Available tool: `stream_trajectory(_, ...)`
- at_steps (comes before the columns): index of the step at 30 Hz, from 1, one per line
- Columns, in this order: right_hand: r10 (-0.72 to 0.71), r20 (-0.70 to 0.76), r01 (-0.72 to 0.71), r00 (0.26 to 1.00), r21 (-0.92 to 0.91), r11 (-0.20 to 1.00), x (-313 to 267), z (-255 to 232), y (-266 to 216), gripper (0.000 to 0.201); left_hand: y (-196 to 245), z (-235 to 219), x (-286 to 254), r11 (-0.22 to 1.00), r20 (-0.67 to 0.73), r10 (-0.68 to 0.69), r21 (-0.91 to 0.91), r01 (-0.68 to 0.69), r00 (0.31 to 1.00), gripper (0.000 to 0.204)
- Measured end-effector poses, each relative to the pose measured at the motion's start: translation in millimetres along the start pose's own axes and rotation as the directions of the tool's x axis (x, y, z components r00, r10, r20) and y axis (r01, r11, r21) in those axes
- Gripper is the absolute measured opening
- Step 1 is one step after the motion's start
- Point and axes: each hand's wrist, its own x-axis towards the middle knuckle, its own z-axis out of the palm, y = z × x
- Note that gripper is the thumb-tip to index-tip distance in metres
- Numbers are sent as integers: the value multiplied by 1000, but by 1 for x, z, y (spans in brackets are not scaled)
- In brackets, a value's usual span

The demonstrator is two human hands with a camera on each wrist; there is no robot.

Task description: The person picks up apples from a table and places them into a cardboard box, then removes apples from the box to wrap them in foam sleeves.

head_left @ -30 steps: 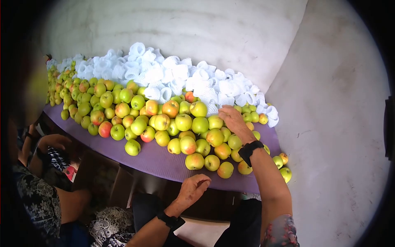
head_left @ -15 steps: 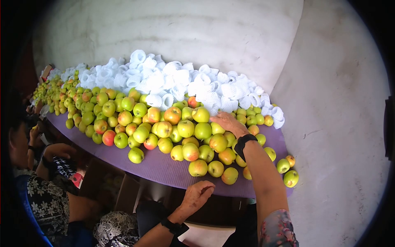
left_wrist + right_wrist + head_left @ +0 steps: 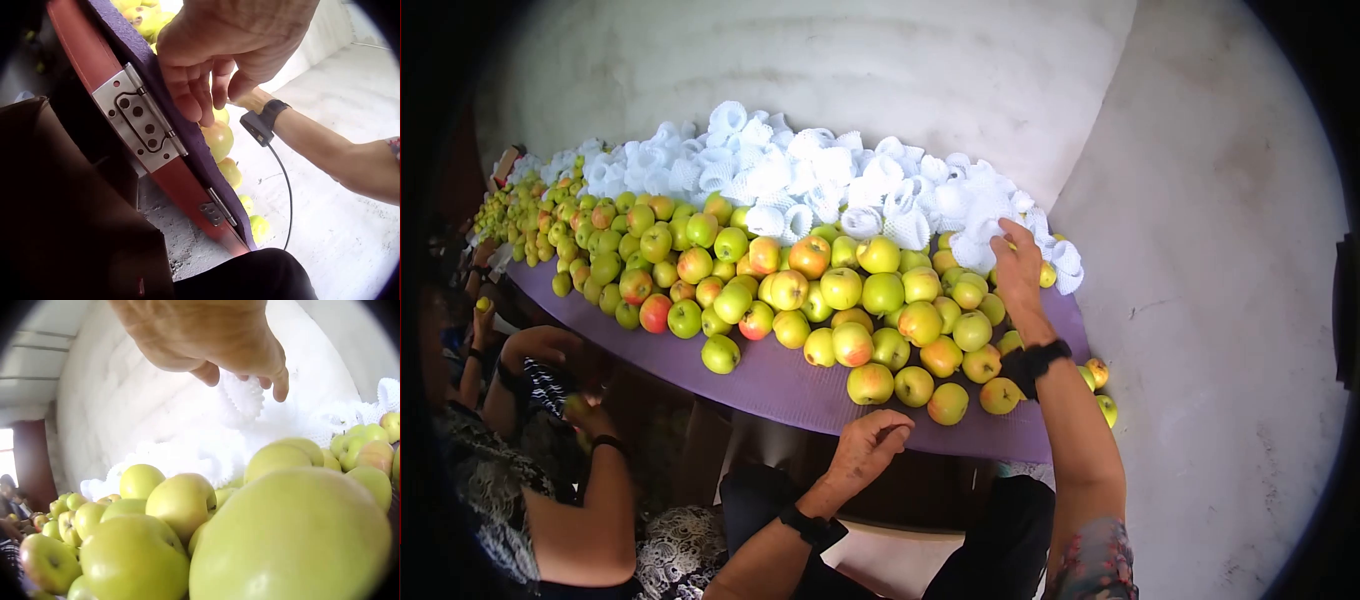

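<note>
My right hand (image 3: 1020,275) is over the back right of a heap of green and reddish apples (image 3: 883,293), among white foam fruit nets (image 3: 820,165). In the right wrist view, a foam net (image 3: 240,403) hangs between its thumb and fingers, which pinch it. Close below that hand are several large apples (image 3: 290,534). Near the table's front edge, my left hand (image 3: 865,450) hangs with loosely curled fingers, holding nothing. The left wrist view shows those fingertips (image 3: 206,115) beside the purple table cover (image 3: 187,137).
The table's purple cover (image 3: 800,412) ends in a curved front edge. A metal hinge (image 3: 139,119) sits on its red side. Pale walls (image 3: 1200,300) stand behind and to the right. Another person's arm (image 3: 590,510) is at the left, and a brown box (image 3: 75,206) stands below.
My right hand has moved right and back from beside the front apples to the foam nets, and now pinches one. The left hand stays at the table edge. The neighbour's arm has come into view.
</note>
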Motion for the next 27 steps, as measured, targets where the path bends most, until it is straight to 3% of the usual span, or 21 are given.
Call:
stream_trajectory(2,84,91,-95,992,134,986,-34,-29,-49,33,1,0,-1,994,4,-3,-107,3,1000,14)
stream_trajectory(4,70,160,-114,985,285,952,-73,-44,-74,23,8,-3,1,979,-9,-75,-191,72,997,15)
stream_trajectory(8,170,262,-281,950,480,831,-158,-59,-85,14,13,-11,1,926,-2,-100,-366,92,995,25)
stream_trajectory(11,205,387,-421,899,637,646,-205,-60,-84,18,18,-10,-1,907,-14,-81,-416,68,997,33)
stream_trajectory(15,133,470,-440,873,640,629,-234,-52,-69,23,13,-12,-6,870,40,-84,-485,93,996,37)
stream_trajectory(18,167,514,-501,841,626,598,-244,-46,-64,27,8,-10,-7,877,49,-109,-466,119,993,34)
stream_trajectory(21,98,488,-398,867,561,726,-250,-39,-55,28,4,-6,-8,898,18,-154,-415,148,988,30)
stream_trajectory(24,128,516,-453,847,577,679,-252,-41,-53,28,-1,-5,-7,949,14,-87,-304,87,996,28)
stream_trajectory(27,174,572,-522,802,528,670,-248,-46,-54,33,-8,-1,-11,946,5,-20,-323,21,1000,24)
